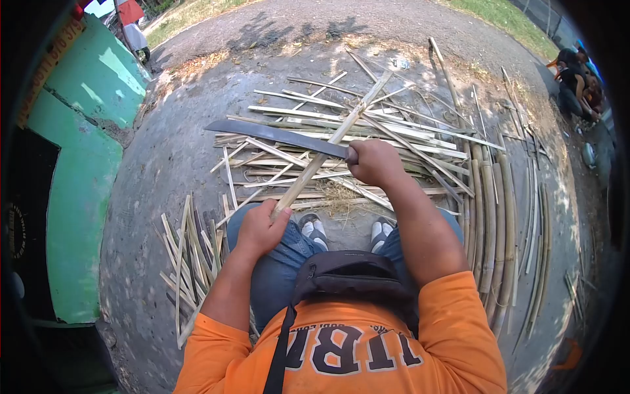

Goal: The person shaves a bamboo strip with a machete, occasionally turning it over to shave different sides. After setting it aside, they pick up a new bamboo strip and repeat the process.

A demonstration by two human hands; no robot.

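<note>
My right hand [375, 163] is wrapped round the handle of a machete [279, 134], whose long dark blade points left. The blade lies across a split bamboo strip [304, 182] that slants away from me toward the upper right. Closed round the near end of that strip is my left hand [264, 226], just above my left knee. Beyond my feet, a loose heap of split bamboo strips [289, 113] spreads over the ground beneath the machete and the held strip.
Long bamboo poles [487, 217] lie lengthwise at my right. More split pieces [190, 253] are piled beside my left knee. A green wall [82, 217] stands at the left. People [577, 82] sit at the far right, and a road [315, 26] runs across the back.
</note>
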